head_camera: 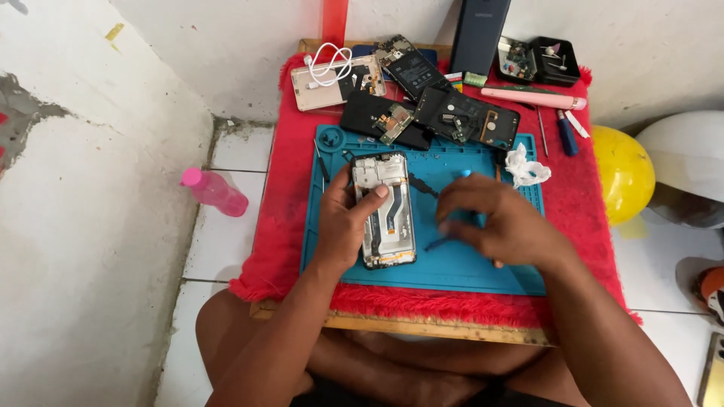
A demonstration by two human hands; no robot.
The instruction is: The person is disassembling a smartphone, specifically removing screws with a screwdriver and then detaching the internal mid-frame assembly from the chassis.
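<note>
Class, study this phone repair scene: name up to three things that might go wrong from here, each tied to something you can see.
1. The left hand pins the opened phone frame by its edges; its exposed flex strip might tear if the blue tool in the right hand slips.
2. Dismantled phones are stacked at the mat's far edge; a reach could knock them.
3. The small parts tray sits near the table corner and could spill.

A makeshift phone-repair spot in a home is suggested by a low tabletop [422,325] on tiled floor [226,234], a blue repair mat [452,264] and opened phones [422,113].
</note>
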